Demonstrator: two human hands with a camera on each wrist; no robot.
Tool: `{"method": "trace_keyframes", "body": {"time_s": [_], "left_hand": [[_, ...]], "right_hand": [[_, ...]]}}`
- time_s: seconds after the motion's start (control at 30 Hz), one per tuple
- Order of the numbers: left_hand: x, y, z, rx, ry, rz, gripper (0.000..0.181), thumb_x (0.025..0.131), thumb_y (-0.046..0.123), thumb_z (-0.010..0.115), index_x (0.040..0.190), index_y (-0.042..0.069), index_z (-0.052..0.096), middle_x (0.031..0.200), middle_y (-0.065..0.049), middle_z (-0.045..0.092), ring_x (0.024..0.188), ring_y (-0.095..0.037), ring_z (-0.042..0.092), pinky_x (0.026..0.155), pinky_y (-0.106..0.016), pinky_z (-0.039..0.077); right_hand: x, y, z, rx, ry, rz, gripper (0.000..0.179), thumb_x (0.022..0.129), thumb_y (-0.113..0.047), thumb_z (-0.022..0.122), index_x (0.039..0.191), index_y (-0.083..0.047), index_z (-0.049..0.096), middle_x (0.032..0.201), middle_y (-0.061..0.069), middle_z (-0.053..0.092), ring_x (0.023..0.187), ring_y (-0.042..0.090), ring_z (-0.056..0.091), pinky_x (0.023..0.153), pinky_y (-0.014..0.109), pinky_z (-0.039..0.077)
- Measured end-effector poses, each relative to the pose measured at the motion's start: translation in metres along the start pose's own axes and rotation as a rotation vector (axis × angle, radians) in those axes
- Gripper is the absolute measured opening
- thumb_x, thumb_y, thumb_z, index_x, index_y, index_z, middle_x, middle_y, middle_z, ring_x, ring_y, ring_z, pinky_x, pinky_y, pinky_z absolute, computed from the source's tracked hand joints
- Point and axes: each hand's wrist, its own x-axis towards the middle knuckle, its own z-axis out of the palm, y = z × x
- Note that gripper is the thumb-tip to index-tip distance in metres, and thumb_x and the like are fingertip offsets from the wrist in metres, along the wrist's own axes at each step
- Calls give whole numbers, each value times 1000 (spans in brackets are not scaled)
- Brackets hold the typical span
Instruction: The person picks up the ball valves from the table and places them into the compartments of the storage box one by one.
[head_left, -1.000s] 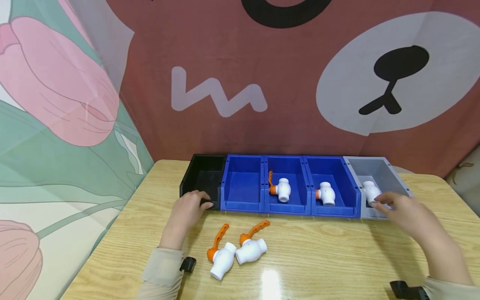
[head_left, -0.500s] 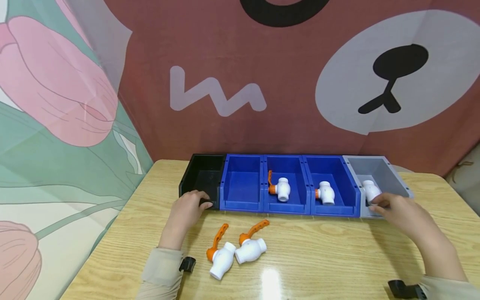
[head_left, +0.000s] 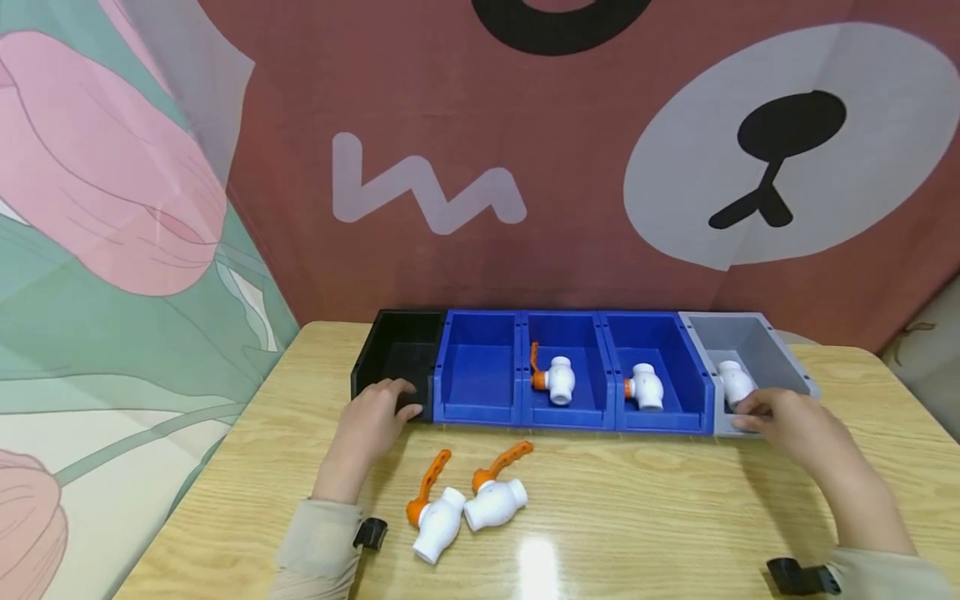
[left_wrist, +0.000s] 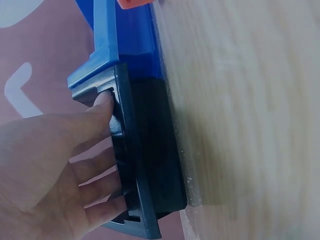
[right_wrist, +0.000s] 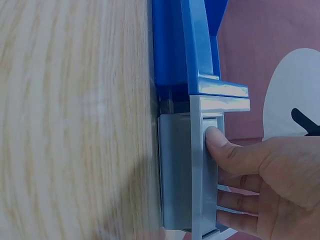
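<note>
My left hand (head_left: pixel 372 418) grips the front rim of the black bin (head_left: pixel 408 342) at the row's left end. In the left wrist view its thumb presses the rim near the corner, with the other fingers bent over the far side. At the opposite end, my right hand (head_left: pixel 797 427) holds the front rim of the grey bin (right_wrist: pixel 197 170) between thumb and fingers. Inside that bin lies a white ball valve (head_left: pixel 736 382), partly hidden by the hand. Between the end bins stand a blue bin (head_left: pixel 480 367), a middle blue bin (head_left: pixel 570 333) and a right-hand blue bin (head_left: pixel 648 333).
One white valve with an orange handle (head_left: pixel 560 381) lies in the middle blue bin, another valve (head_left: pixel 647 387) in the right-hand one. On the wooden table (head_left: pixel 637 500), two more orange-handled valves (head_left: pixel 439 525) (head_left: pixel 497 503) lie in front. A printed cloth (head_left: pixel 450 267) hangs behind the bins.
The head view has shifted slightly, so everything appears a little further left. Both hands stay at their bins; the right thumb sits slightly lower on the grey bin's front.
</note>
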Motion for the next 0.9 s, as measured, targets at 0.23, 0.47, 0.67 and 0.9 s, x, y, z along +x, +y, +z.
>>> {"method": "trace_keyframes", "body": {"time_s": [0.23,0.47,0.67,0.9], "left_hand": [[-3,3,-3,35,24,33,33,92,24,73,117,3,67,114,-16,65,102,-35,63,85,-50,54],[-7,10,-8,61,67,58,29,93,23,72,112,1,68,114,-18,64,101,-35,63,83,-49,55],[-15,16,-12,78,154,119,19,91,19,74,102,4,72,103,-13,67,96,-33,62,76,-46,57],[-19,26,-12,90,256,190,21,89,18,76,106,5,72,103,-10,69,96,-30,65,80,-43,57]], "right_hand": [[-2,-2,1,11,-1,30,14,92,-19,71,93,-5,71,91,12,70,85,36,64,67,50,49],[-4,0,3,18,18,32,15,91,-20,73,92,-6,72,89,11,71,86,38,64,68,52,49],[-3,0,4,23,41,23,13,90,-18,73,91,-5,72,89,11,71,86,38,64,69,53,49],[-3,0,3,26,58,14,11,89,-17,73,89,-6,72,87,10,71,83,34,64,67,52,48]]}}
